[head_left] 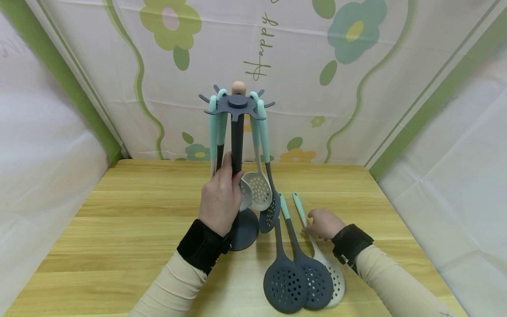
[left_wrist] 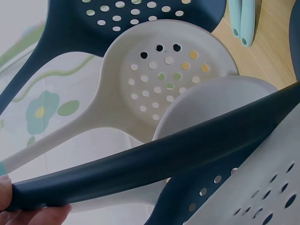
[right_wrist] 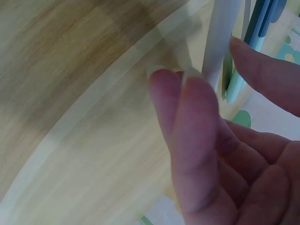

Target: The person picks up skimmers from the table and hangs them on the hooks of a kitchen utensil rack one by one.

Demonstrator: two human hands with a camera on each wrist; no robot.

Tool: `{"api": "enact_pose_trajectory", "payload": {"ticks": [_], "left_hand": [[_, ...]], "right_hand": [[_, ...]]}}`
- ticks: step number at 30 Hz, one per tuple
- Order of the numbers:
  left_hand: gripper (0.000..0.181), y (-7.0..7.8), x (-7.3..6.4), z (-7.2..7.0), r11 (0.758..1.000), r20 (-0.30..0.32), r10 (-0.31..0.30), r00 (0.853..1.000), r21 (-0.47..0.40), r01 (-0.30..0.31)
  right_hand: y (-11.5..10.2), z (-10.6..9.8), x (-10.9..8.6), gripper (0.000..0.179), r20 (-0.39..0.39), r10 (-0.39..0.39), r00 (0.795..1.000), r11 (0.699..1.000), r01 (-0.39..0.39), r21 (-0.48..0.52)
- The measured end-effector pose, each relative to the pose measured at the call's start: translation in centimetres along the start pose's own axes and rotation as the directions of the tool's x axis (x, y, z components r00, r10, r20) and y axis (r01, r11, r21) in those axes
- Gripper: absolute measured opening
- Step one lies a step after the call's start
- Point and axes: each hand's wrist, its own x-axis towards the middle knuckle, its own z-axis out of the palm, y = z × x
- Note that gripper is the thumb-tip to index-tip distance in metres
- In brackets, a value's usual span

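- Head view: R hand (head_left: 325, 223) at upper handle of white skimmer (head_left: 318, 254), tabletop (head_left: 138, 220), R side. Handle lies immed. L of R hand; contact not confirmed.
- Head view, axis: white skimmer runs lengthwise, mint end far, perforated head near wearer, slanting near-R. Head lies partly under middle dark skimmer (head_left: 317, 281); outer dark skimmer (head_left: 285, 284) is next L.
- Head view, ref.: L hand (head_left: 219, 198) grips post of utensil stand (head_left: 237, 141), approx. vert., L of all three lying skimmers. R hand is nearer to white skimmer; L hand is across, w/ dark skimmers' handles in btwn.
- L wrist view: L grip clamped on post, frame lower L; post runs diag. to upper R. Hung white skimmer (left_wrist: 115, 105) is behind post. Two mint handle ends (left_wrist: 247, 23) show at upper R, on tabletop.
- R wrist view: R grip apart, thumb one side, fingers other; white handle passes btwn in frame, no closed pinch seen. Pad contact: can't tell.
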Motion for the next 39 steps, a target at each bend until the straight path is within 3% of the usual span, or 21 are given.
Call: {"api": "enact_pose_trajectory", "payload": {"ticks": [17,25,32,39], "left_hand": [[0.040,0.1,0.0,-0.1,1.000,-0.003,0.001,1.000,0.009,-0.001],[0.039,0.2,0.0,-0.1,1.000,0.006,-0.006,1.000,0.011,0.006],[0.040,0.2,0.0,-0.1,1.000,0.004,0.009,1.000,0.023,-0.009],[0.041,0.3,0.0,-0.1,1.000,-0.008,0.017,1.000,0.023,-0.017]], "right_hand": [[-0.2,0.2,1.3,0.038,0.071,0.035,0.997,0.997,-0.040,0.067],[0.0,0.3,1.8,0.015,0.100,0.059,0.993,0.994,-0.068,0.085],[0.1,0.6,2.3,0.021,0.109,0.065,0.992,0.992,-0.076,0.100],[0.0,0.8,2.8,0.020,0.099,0.051,0.994,0.997,-0.056,0.048]]}}
